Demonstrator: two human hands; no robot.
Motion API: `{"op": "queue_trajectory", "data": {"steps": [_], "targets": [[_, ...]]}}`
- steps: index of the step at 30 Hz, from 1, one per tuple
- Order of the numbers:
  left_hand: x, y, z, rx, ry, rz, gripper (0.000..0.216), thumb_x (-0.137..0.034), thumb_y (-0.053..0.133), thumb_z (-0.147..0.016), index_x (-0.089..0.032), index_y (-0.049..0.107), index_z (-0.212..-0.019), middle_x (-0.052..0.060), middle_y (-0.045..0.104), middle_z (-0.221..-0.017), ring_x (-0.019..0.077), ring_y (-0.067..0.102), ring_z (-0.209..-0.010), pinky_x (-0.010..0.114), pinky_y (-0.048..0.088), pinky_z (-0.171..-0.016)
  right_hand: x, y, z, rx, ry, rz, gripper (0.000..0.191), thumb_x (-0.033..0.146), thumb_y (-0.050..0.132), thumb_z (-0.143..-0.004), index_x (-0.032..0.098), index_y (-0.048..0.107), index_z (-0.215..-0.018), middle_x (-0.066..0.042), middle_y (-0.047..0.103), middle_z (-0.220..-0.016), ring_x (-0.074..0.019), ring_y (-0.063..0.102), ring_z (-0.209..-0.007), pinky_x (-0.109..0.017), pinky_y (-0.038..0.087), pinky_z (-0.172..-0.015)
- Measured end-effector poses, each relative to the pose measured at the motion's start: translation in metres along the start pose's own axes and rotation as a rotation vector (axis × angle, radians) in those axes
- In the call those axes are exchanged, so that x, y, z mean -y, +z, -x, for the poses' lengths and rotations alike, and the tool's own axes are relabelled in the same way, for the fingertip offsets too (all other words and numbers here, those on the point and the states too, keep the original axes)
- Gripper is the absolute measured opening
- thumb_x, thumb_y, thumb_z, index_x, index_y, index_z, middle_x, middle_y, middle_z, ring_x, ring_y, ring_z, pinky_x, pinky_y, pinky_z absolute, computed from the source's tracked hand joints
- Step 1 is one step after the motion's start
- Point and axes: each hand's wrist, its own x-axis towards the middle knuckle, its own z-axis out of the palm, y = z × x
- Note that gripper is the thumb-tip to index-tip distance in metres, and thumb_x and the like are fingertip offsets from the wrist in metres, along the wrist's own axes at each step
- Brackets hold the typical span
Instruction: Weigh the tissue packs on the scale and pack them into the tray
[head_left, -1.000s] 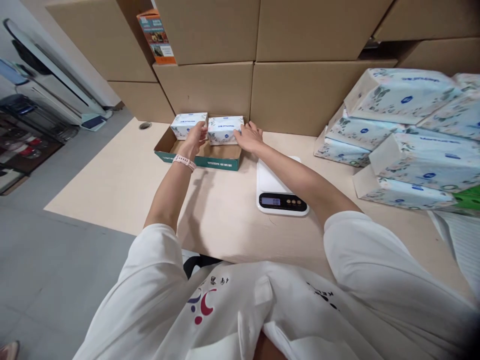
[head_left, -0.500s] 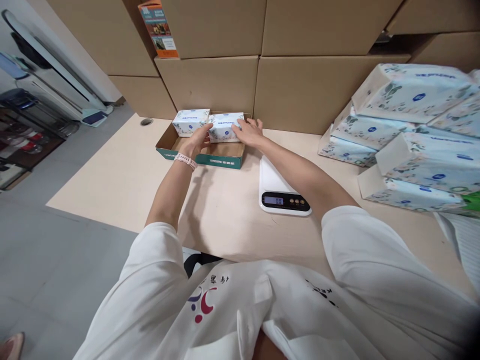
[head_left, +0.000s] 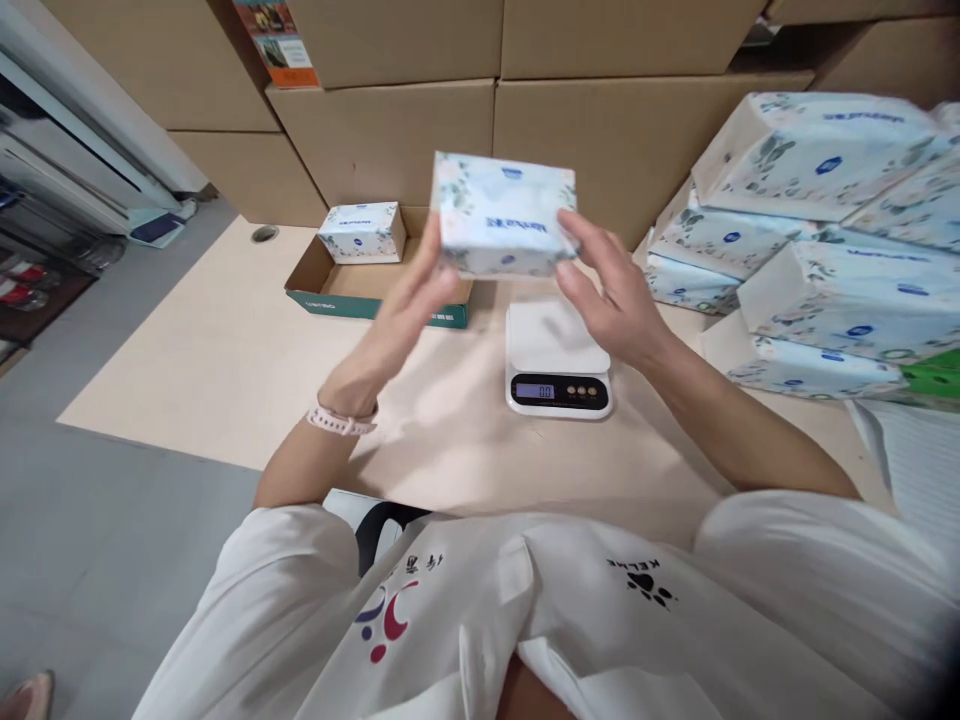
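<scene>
A white-and-blue tissue box [head_left: 502,213] is held up in the air between both hands, above the table and just left of the scale. My left hand [head_left: 401,320] grips its lower left edge; my right hand [head_left: 611,290] holds its right side with fingers curled round it. Below and to the right sits a white digital scale [head_left: 556,362] reading zero, with nothing on its plate. Further back, a shallow cardboard tray [head_left: 352,295] with a green front holds one more tissue box [head_left: 362,232] at its left end.
Large brown cartons [head_left: 525,120] are stacked along the back of the beige table [head_left: 225,350]. A heap of wrapped tissue packs [head_left: 817,240] fills the right side. A cable hole [head_left: 264,233] lies at the table's far left. Grey floor lies to the left.
Both hands lifted the right-hand tissue box out of the tray and brought it up and toward me, over the table near the scale. One box stays in the tray.
</scene>
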Motion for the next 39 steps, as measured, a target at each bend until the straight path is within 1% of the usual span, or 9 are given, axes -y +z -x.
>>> {"op": "queue_trajectory", "data": {"steps": [3, 6, 11, 14, 16, 21, 25, 30, 39], "targets": [[0.026, 0.023, 0.018, 0.247, 0.060, 0.031, 0.063, -0.043, 0.081, -0.094, -0.040, 0.062, -0.154, -0.009, 0.042, -0.178, 0.0354, 0.016, -0.174, 0.054, 0.025, -0.142, -0.018, -0.018, 0.048, -0.048, 0.087, -0.010, 0.064, 0.072, 0.049, -0.101, 0.039, 0.059, -0.155, -0.004, 0.060, -0.164, -0.0364, 0.048, -0.158, -0.066, 0.035, -0.134], [0.053, 0.040, 0.021, 0.333, -0.021, 0.065, 0.070, -0.051, 0.084, -0.091, -0.042, 0.061, -0.157, -0.011, 0.036, -0.180, 0.0334, 0.009, -0.175, 0.051, 0.022, -0.144, -0.041, -0.021, 0.075, -0.068, 0.175, -0.031, 0.068, 0.080, 0.052, -0.096, 0.040, 0.063, -0.150, -0.006, 0.063, -0.161, -0.0396, 0.050, -0.156, -0.070, 0.033, -0.134], [0.084, 0.056, 0.021, 0.398, -0.031, 0.053, 0.083, -0.062, 0.080, -0.091, -0.043, 0.049, -0.166, -0.012, 0.024, -0.183, 0.0290, 0.010, -0.175, 0.045, 0.012, -0.146, -0.064, -0.015, 0.090, -0.062, 0.210, -0.002, 0.072, 0.083, 0.050, -0.095, 0.038, 0.063, -0.150, -0.010, 0.063, -0.161, -0.0394, 0.050, -0.157, -0.073, 0.033, -0.133], [0.097, 0.058, 0.024, 0.342, -0.043, 0.044, 0.086, -0.065, 0.077, -0.091, -0.040, 0.048, -0.167, -0.008, 0.027, -0.183, 0.0283, 0.016, -0.175, 0.044, 0.011, -0.146, -0.073, -0.008, 0.100, -0.077, 0.196, -0.014, 0.071, 0.079, 0.050, -0.098, 0.038, 0.057, -0.155, -0.010, 0.059, -0.165, -0.0372, 0.048, -0.160, -0.070, 0.033, -0.134], [0.105, 0.056, 0.024, 0.229, -0.085, 0.068, 0.083, -0.066, 0.075, -0.093, -0.037, 0.050, -0.166, -0.003, 0.030, -0.183, 0.0291, 0.019, -0.174, 0.045, 0.015, -0.145, -0.083, -0.001, 0.108, -0.164, 0.212, -0.094, 0.070, 0.076, 0.047, -0.102, 0.037, 0.051, -0.160, -0.011, 0.058, -0.166, -0.0341, 0.050, -0.160, -0.067, 0.035, -0.135], [0.123, 0.040, 0.016, -0.021, -0.268, 0.162, 0.077, -0.058, 0.063, -0.097, -0.026, 0.048, -0.166, 0.008, 0.038, -0.180, 0.0293, 0.034, -0.170, 0.045, 0.026, -0.142, -0.118, 0.014, 0.119, -0.411, 0.415, -0.280, 0.067, 0.077, 0.042, -0.103, 0.032, 0.058, -0.150, -0.012, 0.074, -0.145, -0.0300, 0.064, -0.147, -0.063, 0.040, -0.133], [0.125, 0.032, 0.011, -0.043, -0.338, 0.221, 0.071, -0.047, 0.052, -0.101, -0.016, 0.048, -0.164, 0.013, 0.048, -0.174, 0.0257, 0.045, -0.164, 0.041, 0.032, -0.141, -0.126, 0.016, 0.116, -0.433, 0.473, -0.327, 0.069, 0.078, 0.040, -0.103, 0.029, 0.061, -0.147, -0.012, 0.078, -0.137, -0.0287, 0.069, -0.140, -0.059, 0.046, -0.130], [0.120, 0.036, 0.014, -0.027, -0.304, 0.181, 0.058, -0.045, 0.054, -0.100, -0.021, 0.061, -0.153, 0.007, 0.050, -0.173, 0.0249, 0.041, -0.166, 0.041, 0.030, -0.141, -0.125, 0.016, 0.114, -0.406, 0.477, -0.324, 0.068, 0.078, 0.041, -0.102, 0.032, 0.062, -0.146, -0.011, 0.078, -0.136, -0.0295, 0.070, -0.139, -0.060, 0.047, -0.129], [0.120, 0.037, 0.014, -0.029, -0.282, 0.175, 0.053, -0.046, 0.060, -0.097, -0.020, 0.069, -0.142, 0.010, 0.057, -0.168, 0.0285, 0.044, -0.165, 0.045, 0.031, -0.141, -0.131, 0.019, 0.113, -0.421, 0.473, -0.322, 0.065, 0.077, 0.038, -0.103, 0.031, 0.069, -0.137, -0.011, 0.079, -0.131, -0.0298, 0.071, -0.135, -0.058, 0.051, -0.126]]}}
